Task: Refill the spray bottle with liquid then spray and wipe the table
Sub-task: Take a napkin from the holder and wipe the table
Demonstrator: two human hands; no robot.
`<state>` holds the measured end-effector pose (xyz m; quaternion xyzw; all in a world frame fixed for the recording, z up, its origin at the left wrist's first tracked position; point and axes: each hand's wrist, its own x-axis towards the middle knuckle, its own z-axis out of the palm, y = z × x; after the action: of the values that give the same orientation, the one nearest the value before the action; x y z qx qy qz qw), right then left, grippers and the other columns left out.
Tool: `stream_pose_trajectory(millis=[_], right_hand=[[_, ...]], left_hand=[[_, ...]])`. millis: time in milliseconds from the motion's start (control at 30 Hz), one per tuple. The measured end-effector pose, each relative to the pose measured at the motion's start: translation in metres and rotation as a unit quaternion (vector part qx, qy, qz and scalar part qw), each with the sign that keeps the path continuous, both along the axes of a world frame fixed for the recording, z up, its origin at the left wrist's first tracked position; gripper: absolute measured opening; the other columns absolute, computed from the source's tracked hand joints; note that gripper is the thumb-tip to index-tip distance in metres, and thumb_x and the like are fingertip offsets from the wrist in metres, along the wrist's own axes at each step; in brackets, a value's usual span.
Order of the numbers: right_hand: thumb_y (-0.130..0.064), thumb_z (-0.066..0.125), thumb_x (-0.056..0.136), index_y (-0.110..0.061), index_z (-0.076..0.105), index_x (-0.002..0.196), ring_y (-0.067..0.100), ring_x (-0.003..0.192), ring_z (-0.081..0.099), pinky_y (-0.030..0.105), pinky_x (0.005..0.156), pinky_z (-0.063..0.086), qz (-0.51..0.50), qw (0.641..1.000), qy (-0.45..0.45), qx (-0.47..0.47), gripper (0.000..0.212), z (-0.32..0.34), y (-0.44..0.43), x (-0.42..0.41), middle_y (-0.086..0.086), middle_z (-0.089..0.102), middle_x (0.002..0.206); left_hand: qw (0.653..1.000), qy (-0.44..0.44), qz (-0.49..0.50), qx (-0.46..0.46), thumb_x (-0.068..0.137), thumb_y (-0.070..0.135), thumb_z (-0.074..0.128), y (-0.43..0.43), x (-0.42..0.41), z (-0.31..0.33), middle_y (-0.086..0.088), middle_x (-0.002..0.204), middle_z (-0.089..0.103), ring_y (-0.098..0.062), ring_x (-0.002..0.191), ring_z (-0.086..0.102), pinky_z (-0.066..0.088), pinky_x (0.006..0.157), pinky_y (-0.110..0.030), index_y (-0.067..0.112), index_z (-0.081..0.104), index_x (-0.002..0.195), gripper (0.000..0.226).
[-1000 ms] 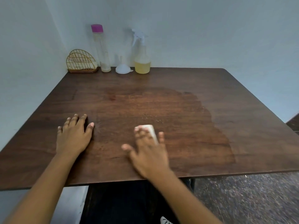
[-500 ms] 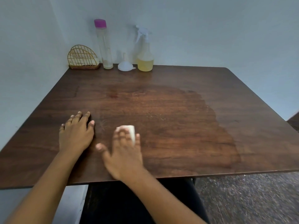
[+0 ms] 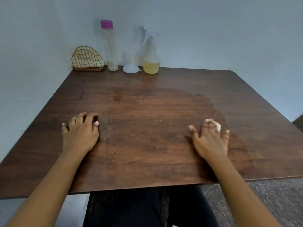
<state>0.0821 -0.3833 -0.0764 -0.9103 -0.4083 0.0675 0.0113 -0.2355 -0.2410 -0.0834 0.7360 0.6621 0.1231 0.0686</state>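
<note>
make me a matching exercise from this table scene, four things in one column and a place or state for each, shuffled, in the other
Things
1. spray bottle
2. funnel
3. tall bottle
4. cloth

Places or states
a. pressed under the fingers of the right hand
b. pink-capped, beside the wire holder
c. yellowish in its lower part
d. wide end down, spout up, between the two bottles

Pairs: 1-c, 2-d, 3-b, 4-a

**What I can't see well**

My right hand point(image 3: 211, 138) covers most of the white cloth point(image 3: 218, 127); only a bit sticks out. The table point(image 3: 147, 153) runs off the picture, left and right. The floor point(image 3: 262, 202) is blurry. I can't tell what's in the wire rack point(image 3: 87, 60).
</note>
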Motion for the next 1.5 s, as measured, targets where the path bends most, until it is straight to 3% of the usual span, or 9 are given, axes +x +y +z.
stream_pose_trajectory(millis=[267, 367, 600, 900, 1000, 1133, 1300, 1400, 1500], right_hand=[[-0.065, 0.013, 0.091, -0.011, 0.002, 0.151, 0.013, 0.147, -0.006, 0.043, 0.110, -0.022, 0.299, 0.948, 0.078, 0.079, 0.081, -0.008, 0.085, -0.194, 0.002, 0.003, 0.160], [-0.066, 0.014, 0.090, -0.016, 0.006, 0.152, 0.012, 0.147, -0.002, 0.046, 0.111, -0.019, 0.260, 0.959, 0.052, 0.098, 0.080, -0.014, 0.081, -0.150, -0.002, 0.007, 0.160], [-0.070, 0.002, 0.086, -0.017, 0.004, 0.152, 0.015, 0.147, -0.004, 0.056, 0.115, -0.009, -0.039, 0.999, 0.016, 0.011, 0.084, -0.002, 0.044, 0.028, -0.002, -0.001, 0.160], [-0.064, 0.011, 0.092, -0.012, 0.002, 0.151, 0.015, 0.147, -0.006, 0.045, 0.110, -0.023, 0.289, 0.952, 0.068, 0.075, 0.079, -0.010, 0.138, -0.196, 0.002, 0.002, 0.160], [-0.065, 0.010, 0.091, -0.015, 0.003, 0.152, 0.016, 0.147, -0.003, 0.048, 0.111, -0.020, 0.266, 0.960, 0.055, 0.076, 0.078, -0.012, 0.147, -0.163, 0.000, 0.004, 0.160], [-0.067, 0.008, 0.090, -0.021, 0.008, 0.151, 0.017, 0.147, 0.006, 0.052, 0.113, -0.013, 0.106, 0.992, 0.013, 0.066, 0.077, -0.014, 0.123, -0.038, -0.003, 0.007, 0.160], [-0.067, 0.002, 0.088, -0.017, 0.006, 0.152, 0.017, 0.147, -0.002, 0.057, 0.115, -0.006, -0.072, 0.997, 0.008, 0.007, 0.081, 0.000, 0.081, 0.062, -0.001, 0.000, 0.160], [-0.065, 0.005, 0.090, -0.012, 0.008, 0.151, 0.019, 0.147, 0.000, 0.054, 0.116, -0.007, -0.037, 0.999, -0.006, 0.021, 0.080, -0.002, 0.114, 0.016, 0.003, 0.004, 0.160], [-0.065, 0.009, 0.091, -0.013, 0.010, 0.151, 0.020, 0.147, 0.002, 0.050, 0.114, -0.011, 0.120, 0.991, 0.012, 0.063, 0.080, -0.011, 0.165, -0.083, 0.004, 0.008, 0.160]], left_hand=[[1.000, -0.020, -0.003, -0.012, 0.098, 0.036, 0.036, 0.002, -0.002, -0.001, -0.004, 0.155, 0.030, -0.026, 0.144, 0.021, 0.010, 0.114, -0.059, 0.031, 0.040, 0.139, 0.042], [1.000, -0.017, -0.003, -0.013, 0.099, 0.037, 0.035, 0.002, -0.002, -0.002, -0.004, 0.155, 0.029, -0.025, 0.144, 0.020, 0.011, 0.114, -0.059, 0.031, 0.040, 0.140, 0.042], [1.000, -0.015, -0.013, -0.021, 0.100, 0.036, 0.029, 0.005, -0.001, -0.005, -0.001, 0.159, 0.020, -0.021, 0.148, 0.012, 0.006, 0.116, -0.057, 0.032, 0.032, 0.143, 0.044], [1.000, -0.015, -0.009, -0.021, 0.099, 0.039, 0.029, 0.007, -0.003, -0.005, 0.003, 0.160, 0.018, -0.017, 0.148, 0.012, 0.008, 0.117, -0.053, 0.031, 0.030, 0.147, 0.048], [1.000, 0.002, -0.003, -0.010, 0.099, 0.039, 0.033, 0.010, -0.003, -0.005, 0.001, 0.157, 0.026, -0.019, 0.145, 0.020, 0.016, 0.114, -0.052, 0.031, 0.034, 0.144, 0.047], [1.000, 0.026, -0.006, 0.001, 0.097, 0.041, 0.037, 0.026, 0.000, 0.003, -0.005, 0.146, 0.037, -0.028, 0.137, 0.030, 0.025, 0.107, -0.052, 0.030, 0.043, 0.138, 0.042], [1.000, 0.007, -0.015, -0.017, 0.098, 0.043, 0.033, 0.059, 0.003, 0.000, -0.005, 0.155, 0.027, -0.027, 0.145, 0.018, 0.015, 0.113, -0.056, 0.030, 0.037, 0.142, 0.046], [0.999, 0.004, -0.014, -0.031, 0.099, 0.045, 0.028, 0.067, 0.004, -0.004, -0.002, 0.159, 0.020, -0.024, 0.147, 0.012, 0.009, 0.115, -0.056, 0.031, 0.030, 0.147, 0.050], [1.000, 0.001, -0.014, -0.027, 0.099, 0.045, 0.027, 0.066, 0.003, -0.005, 0.000, 0.160, 0.018, -0.022, 0.148, 0.010, 0.007, 0.116, -0.054, 0.032, 0.028, 0.148, 0.050]])
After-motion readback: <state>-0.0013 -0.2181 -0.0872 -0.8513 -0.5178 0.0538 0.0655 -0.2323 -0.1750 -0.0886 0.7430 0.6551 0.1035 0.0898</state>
